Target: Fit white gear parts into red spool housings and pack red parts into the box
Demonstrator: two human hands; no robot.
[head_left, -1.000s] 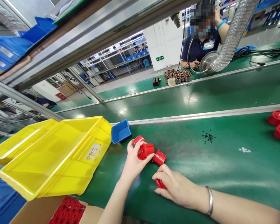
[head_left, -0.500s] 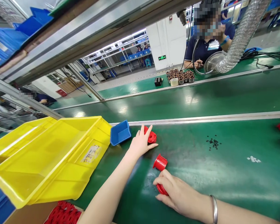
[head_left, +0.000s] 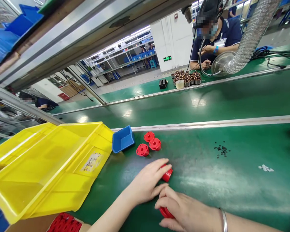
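Observation:
My left hand (head_left: 149,180) has its fingers over a red flanged plastic cup (head_left: 168,174) lying on its side, with the thumb on the near side. The hand hides much of this cup. Just below it, my right hand (head_left: 176,207), with a silver bangle at the wrist, is closed on another red round plastic part (head_left: 166,212), mostly covered by the fingers. Beyond my left hand, three red plastic parts stand on the green bench: a near one (head_left: 142,149), one on the right (head_left: 155,144) and a far one (head_left: 149,136).
A small blue tray (head_left: 123,139) stands beside a large yellow bin (head_left: 70,167) on the left. A cardboard box (head_left: 30,224) below holds red parts. Small black pieces (head_left: 221,150) and white pieces (head_left: 265,168) lie right. A co-worker (head_left: 217,42) sits across the bench.
My left hand has let go of a red part by the blue tray and come back to the cup lying near my right hand. The right hand stays closed on its red part.

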